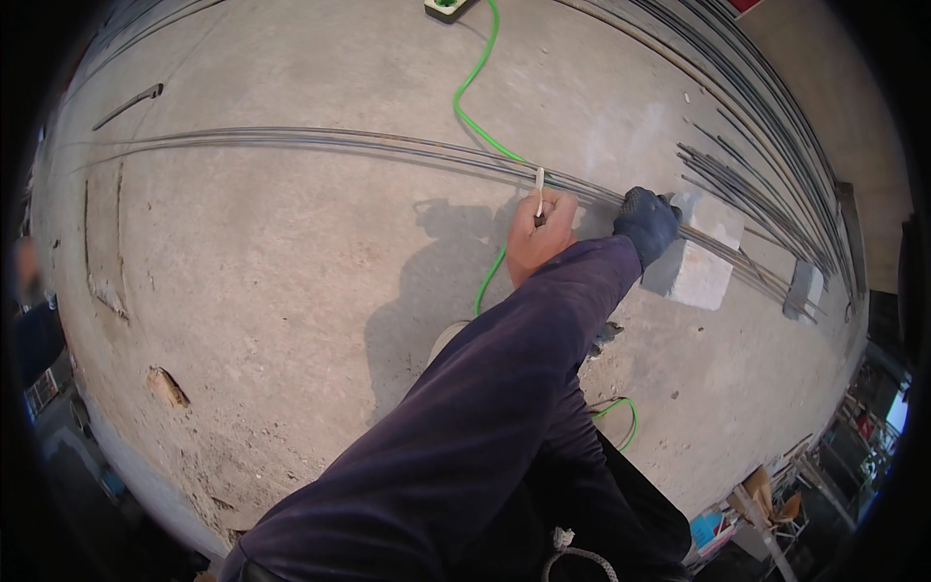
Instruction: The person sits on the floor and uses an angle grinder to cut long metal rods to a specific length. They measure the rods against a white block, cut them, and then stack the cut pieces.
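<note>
My arms cross, with the dark left sleeve lying over the right arm. My left hand, in a dark glove, is closed around the thin steel rods, just left of a pale concrete block. My bare right hand, left of the glove, pinches a pale chalk-like stick. The stick points away from me, and its far end reaches the rods. Most of my right forearm is hidden beneath the left sleeve.
A green cable passes under the rods from a socket box. More long rods lie at the far right, near a smaller block. A dark metal tool lies far left on the concrete floor. A person's blurred arm shows at the left rim.
</note>
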A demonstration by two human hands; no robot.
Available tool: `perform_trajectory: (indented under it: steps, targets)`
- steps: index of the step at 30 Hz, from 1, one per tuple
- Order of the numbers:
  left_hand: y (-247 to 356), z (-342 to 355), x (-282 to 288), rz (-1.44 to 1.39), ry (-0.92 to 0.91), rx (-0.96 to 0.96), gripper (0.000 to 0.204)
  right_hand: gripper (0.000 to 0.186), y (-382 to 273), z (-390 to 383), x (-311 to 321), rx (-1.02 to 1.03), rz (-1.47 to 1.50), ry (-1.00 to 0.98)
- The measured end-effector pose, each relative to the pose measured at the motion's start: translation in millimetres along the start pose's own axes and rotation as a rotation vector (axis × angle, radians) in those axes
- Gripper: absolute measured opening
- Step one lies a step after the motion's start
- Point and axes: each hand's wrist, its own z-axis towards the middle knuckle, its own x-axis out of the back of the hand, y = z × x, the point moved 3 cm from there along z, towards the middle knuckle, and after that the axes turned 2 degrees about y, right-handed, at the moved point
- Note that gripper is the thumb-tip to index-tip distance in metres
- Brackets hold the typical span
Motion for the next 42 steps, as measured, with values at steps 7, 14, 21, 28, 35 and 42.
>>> perform_trajectory:
  steps: [7,14,21,28,35,42]
  targets:
    - [7,-9,15,0.002,-0.014,-0.088,0.029,0.013,7,24,-1,0.002,-0.170,0.013]
    - [1,1,-2,0.038,-0.018,-0.001,0.028,0.015,-1,6,1,0.001,-0.267,-0.059]
    - [5,-4,9,0.007,-0.014,-0.077,0.029,0.014,20,-19,8,-0.035,0.057,-0.024]
    - [1,2,2,0.034,-0.039,-0.018,0.031,0.013,1,2,-7,0.035,-0.039,0.054]
    - [4,-3,5,0.126,-0.056,-0.083,0.032,0.014,2,14,-5,-0.020,-0.222,-0.003]
    - [4,-6,12,-0.026,-0.015,-0.077,0.028,0.015,-1,21,-4,0.024,-0.246,0.016]
